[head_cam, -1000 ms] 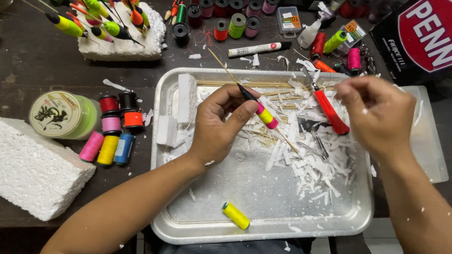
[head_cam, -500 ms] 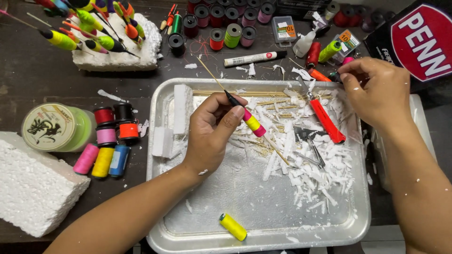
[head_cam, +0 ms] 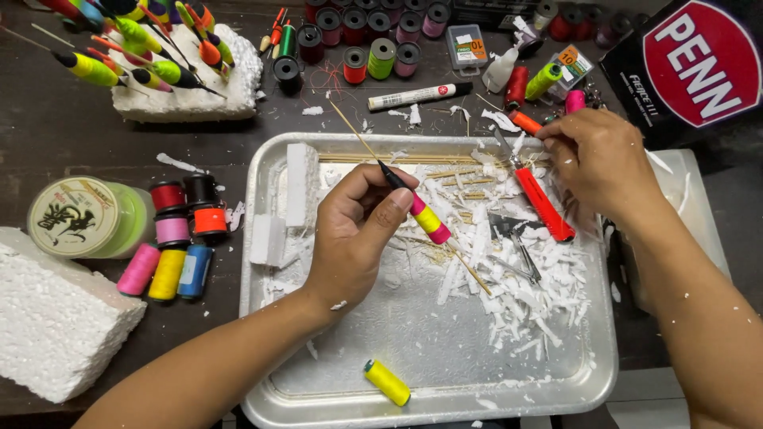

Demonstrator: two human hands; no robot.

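Observation:
My left hand (head_cam: pixel 362 230) pinches a fishing float (head_cam: pixel 425 216) with a black, pink and yellow body on a thin wooden stick, held over the metal tray (head_cam: pixel 413 373). My right hand (head_cam: pixel 592 159) rests at the tray's far right corner, fingers curled beside an orange thread spool (head_cam: pixel 524 121) and above a red-handled craft knife (head_cam: pixel 540 199). Whether it holds anything I cannot make out. White foam shavings (head_cam: pixel 509 262) cover the tray's right half.
A yellow thread spool (head_cam: pixel 387 382) lies at the tray's near edge. A foam block with finished floats (head_cam: pixel 187 75) stands far left. Thread spools (head_cam: pixel 171 246), a green line reel (head_cam: pixel 87 218), a large foam block (head_cam: pixel 56 318), a white marker (head_cam: pixel 417 95) and a black box (head_cam: pixel 691 63) surround the tray.
My right hand moved from above the tray's centre-right up to the far right corner near the orange spool. My left hand stays on the float, almost where it was.

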